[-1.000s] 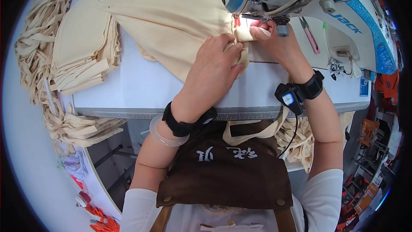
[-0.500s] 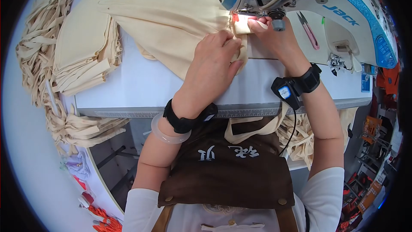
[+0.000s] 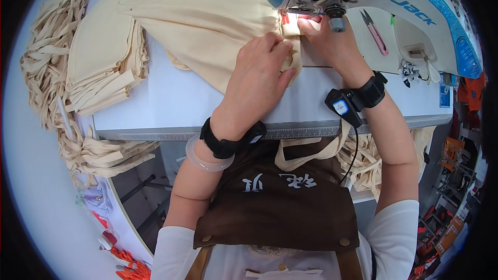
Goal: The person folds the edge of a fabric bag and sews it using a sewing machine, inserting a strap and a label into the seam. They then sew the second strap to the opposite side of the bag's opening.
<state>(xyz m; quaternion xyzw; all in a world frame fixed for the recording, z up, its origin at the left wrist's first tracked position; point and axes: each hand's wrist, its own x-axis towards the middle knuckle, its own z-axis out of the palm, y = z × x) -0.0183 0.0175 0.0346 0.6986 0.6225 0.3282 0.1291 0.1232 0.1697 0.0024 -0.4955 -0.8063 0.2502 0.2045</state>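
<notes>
Cream cloth spans upper left to upper centre, a hand at its right end.
The broad cream fabric panel (image 3: pixel 207 31) lies mostly left of the nearer left hand (image 3: pixel 259 70), whose fingers curl on its bunched edge; I cannot tell if they pinch. Just right, the right hand's (image 3: pixel 332 44) thumb and fingers clamp a short cream fabric strip (image 3: pixel 291 28) beneath the white-and-blue sewing machine (image 3: pixel 415 13).

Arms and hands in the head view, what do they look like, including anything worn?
The left hand and right hand are ungloved. The left arm wears a black strap and translucent bangle; the right arm, a black wristband with a black box, pale label and thin black cable. Both sleeves are white.
</notes>
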